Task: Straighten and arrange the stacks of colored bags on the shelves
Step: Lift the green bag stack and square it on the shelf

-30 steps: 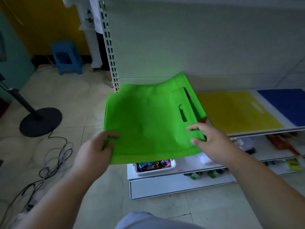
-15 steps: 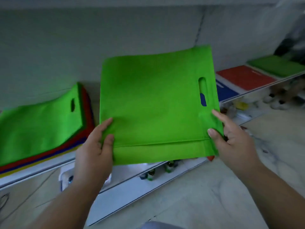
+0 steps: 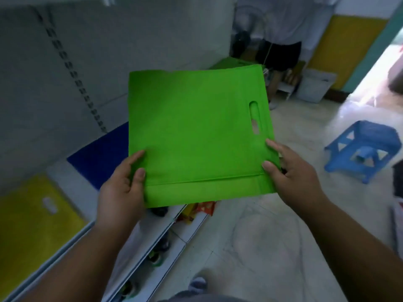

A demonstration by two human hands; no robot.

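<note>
One green bag is up in the air, held flat over the shelf edge, two hands on it. Left hand pinches its near left corner, thumb on top; right hand pinches the near right corner below the handle slot. Left of the green bag on the shelf: one blue stack, one yellow stack. Right of it, one blue stool on the floor. Behind it stands one person. No readable writing anywhere.

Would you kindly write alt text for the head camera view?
Two hands, left hand and right hand, hold a flat green bag by its near corners above a white shelf. Yellow bags and blue bags lie on the shelf; a blue stool stands at right.
</note>
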